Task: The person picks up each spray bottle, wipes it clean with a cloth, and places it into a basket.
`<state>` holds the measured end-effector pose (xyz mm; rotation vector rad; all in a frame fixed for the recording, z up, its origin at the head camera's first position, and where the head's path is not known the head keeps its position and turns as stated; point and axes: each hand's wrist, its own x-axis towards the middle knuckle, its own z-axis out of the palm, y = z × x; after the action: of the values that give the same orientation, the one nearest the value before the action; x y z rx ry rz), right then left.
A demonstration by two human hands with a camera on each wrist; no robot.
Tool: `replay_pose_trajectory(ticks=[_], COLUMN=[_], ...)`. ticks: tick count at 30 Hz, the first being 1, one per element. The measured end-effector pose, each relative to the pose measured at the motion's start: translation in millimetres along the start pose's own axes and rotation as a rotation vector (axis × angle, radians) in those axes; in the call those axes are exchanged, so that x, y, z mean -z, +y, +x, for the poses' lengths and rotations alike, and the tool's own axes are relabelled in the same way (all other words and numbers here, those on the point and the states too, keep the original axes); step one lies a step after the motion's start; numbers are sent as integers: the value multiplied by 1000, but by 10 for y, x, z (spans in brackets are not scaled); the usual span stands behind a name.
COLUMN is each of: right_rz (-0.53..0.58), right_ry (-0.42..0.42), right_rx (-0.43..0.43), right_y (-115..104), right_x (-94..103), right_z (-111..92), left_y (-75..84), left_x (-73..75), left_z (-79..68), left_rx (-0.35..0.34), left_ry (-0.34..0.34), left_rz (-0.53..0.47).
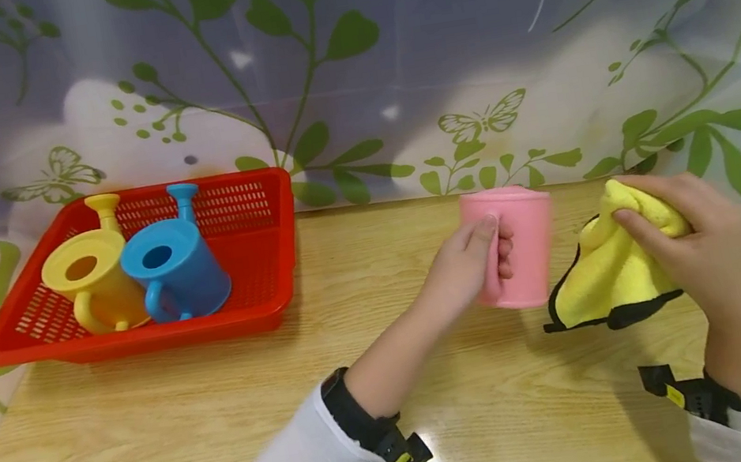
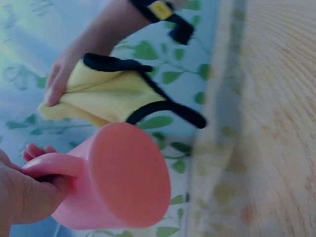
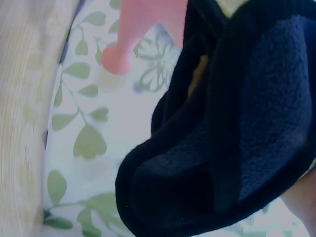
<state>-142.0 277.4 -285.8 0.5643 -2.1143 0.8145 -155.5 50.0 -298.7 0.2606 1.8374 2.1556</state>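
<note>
My left hand [image 1: 457, 267] grips the handle of a pink watering can [image 1: 525, 252], its fingers curled through the handle. The can is held above the table, and its flat base [image 2: 131, 175] faces the left wrist camera. In the right wrist view the can's pink spout [image 3: 116, 58] shows at the top. To the right of the can, my right hand [image 1: 709, 236] pinches a bunched yellow cloth [image 1: 610, 271] with black edging. The cloth hangs beside the can; its dark grey side [image 3: 271, 103] fills much of the right wrist view.
A red plastic basket [image 1: 287, 275] stands at the back left of the wooden table [image 1: 179, 443]. Inside it are a yellow watering can [image 1: 107, 286] and a blue watering can [image 1: 185, 270]. A leaf-patterned curtain [image 1: 352, 106] hangs along the table's back edge.
</note>
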Motion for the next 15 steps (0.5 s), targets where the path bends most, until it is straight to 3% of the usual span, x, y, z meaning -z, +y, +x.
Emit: replay_pose_trajectory(ticks=[7,15], right_rz=[33,18], right_ry=[-29,15], right_rx=[130,214], right_y=[-282,-522], right_x=[-201,-306], right_z=[8,-3], left_y=[92,147], left_x=[255,432], left_z=[-223,-387], left_rx=[-37,-91], left_ry=[18,66], left_rz=[-227,-402])
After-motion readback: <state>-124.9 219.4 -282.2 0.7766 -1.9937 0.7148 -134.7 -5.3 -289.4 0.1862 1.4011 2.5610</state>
